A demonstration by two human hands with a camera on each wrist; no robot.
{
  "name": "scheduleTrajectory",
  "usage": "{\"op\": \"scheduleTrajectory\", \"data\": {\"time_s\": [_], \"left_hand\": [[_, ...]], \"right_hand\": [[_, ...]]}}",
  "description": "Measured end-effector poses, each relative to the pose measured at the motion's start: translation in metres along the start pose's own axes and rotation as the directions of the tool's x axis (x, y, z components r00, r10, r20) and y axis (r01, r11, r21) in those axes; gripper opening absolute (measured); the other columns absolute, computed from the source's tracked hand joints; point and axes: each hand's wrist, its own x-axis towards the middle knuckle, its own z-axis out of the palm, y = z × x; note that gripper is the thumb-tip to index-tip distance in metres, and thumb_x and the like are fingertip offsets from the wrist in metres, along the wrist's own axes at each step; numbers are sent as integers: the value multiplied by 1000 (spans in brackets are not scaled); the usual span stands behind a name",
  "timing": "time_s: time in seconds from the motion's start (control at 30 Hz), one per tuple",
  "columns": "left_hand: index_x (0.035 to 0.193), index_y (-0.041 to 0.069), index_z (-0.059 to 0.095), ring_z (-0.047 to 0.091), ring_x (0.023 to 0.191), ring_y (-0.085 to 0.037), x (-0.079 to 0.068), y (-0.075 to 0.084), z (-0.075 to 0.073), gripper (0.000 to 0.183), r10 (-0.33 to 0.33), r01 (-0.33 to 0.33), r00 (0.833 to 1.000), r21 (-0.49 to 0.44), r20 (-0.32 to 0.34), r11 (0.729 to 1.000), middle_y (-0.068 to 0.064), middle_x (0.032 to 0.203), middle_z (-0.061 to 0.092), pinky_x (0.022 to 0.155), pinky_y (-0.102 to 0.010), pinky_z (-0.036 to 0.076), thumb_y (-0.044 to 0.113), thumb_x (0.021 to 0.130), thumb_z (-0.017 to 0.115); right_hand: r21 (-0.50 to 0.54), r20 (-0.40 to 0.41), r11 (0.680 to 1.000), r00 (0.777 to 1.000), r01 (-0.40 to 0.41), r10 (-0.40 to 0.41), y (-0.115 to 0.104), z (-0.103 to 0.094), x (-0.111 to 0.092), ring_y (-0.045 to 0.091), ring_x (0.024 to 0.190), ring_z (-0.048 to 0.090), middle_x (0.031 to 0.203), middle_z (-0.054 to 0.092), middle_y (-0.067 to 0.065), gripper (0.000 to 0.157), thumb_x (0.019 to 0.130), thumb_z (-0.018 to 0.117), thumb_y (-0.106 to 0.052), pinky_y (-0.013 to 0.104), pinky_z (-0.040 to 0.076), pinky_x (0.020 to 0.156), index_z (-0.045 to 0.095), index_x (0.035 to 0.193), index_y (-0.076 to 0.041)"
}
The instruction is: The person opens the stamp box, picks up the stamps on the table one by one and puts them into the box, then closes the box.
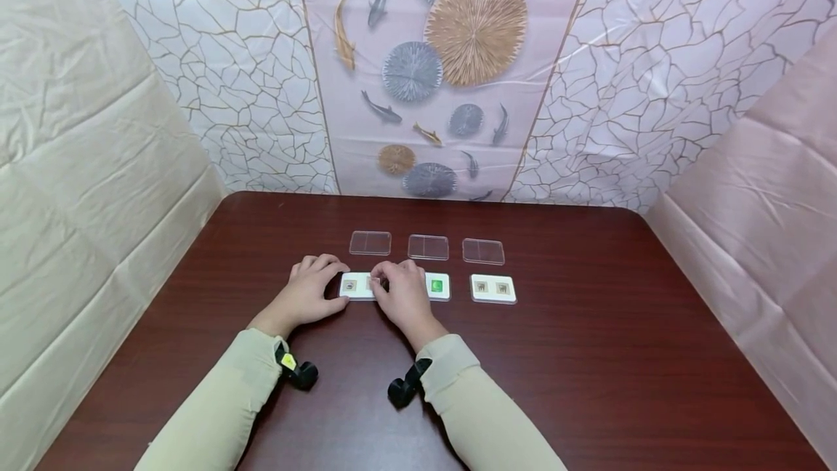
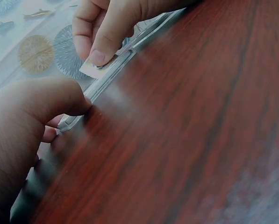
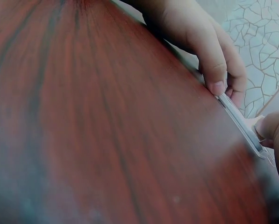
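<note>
Three small flat clear cases with white faces lie in a row on the table. My left hand [image 1: 307, 293] grips the left end of the left case [image 1: 350, 286], thumb on the near edge and fingers at the far side. A small printed square shows on that end. Over the right part of this case, my right hand [image 1: 402, 296] pinches a small thin whitish printed piece [image 2: 90, 69], tilted up from the case. A green square marks the middle case [image 1: 437, 286], which is partly behind the right hand. Two printed squares show on the right case [image 1: 493, 288].
Behind the row lie three clear lids [image 1: 370, 243], each apart from the others. The dark wood table [image 1: 588, 355] reaches back to a patterned cloth [image 1: 418, 129]. Pale cloth hangs along both sides. A black camera sits on each wrist.
</note>
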Motion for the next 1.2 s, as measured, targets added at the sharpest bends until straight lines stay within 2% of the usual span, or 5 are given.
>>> {"op": "scheduleTrajectory", "data": {"time_s": [0.33, 0.7, 0.9, 1.03, 1.2], "left_hand": [[127, 15, 64, 44, 119, -35, -2, -4, -5, 50, -1, 1, 1000, 17, -6, 1000, -8, 133, 54, 100, -61, 30, 36, 83, 72], [126, 16, 64, 45, 118, -35, -4, -5, -6, 49, -2, 3, 1000, 21, -9, 1000, -7, 132, 55, 99, -60, 30, 36, 81, 73], [126, 16, 65, 46, 116, -33, -2, -5, -3, 50, 8, -8, 1000, 14, -5, 1000, -6, 130, 55, 99, -58, 31, 36, 81, 74], [124, 17, 65, 47, 114, -32, 0, -5, 0, 49, 26, -25, 1000, 20, -15, 999, -4, 128, 56, 98, -57, 32, 36, 80, 74], [123, 17, 65, 48, 113, -31, 0, -3, 3, 50, 38, -37, 999, 19, -29, 999, -3, 127, 56, 97, -57, 32, 37, 79, 75]], "right_hand": [[-103, 36, 994, 999, 37, -33, -7, 1, 3, 21, 95, 51, 93, 61, -5, 11, 92, 73, -30, 43, 40, 91, 74, 101, -23], [55, -23, 998, 1000, -7, 8, -7, -2, 13, 22, 97, 53, 97, 65, -2, 12, 93, 72, -24, 44, 40, 92, 71, 105, -20], [-85, 161, 991, 981, -99, 112, 2, -12, 45, 28, 126, 52, 131, 64, 3, 37, 97, 69, -27, 49, 39, 107, 63, 133, -19], [-221, 315, 972, 937, -84, 153, 12, -14, 63, 31, 143, 38, 153, 47, 5, 56, 99, 64, -36, 53, 31, 114, 47, 151, -21], [-259, 439, 964, 883, -54, 167, 23, -15, 73, 35, 152, 21, 163, 32, 7, 63, 100, 60, -41, 57, 21, 118, 38, 157, -26]]}}
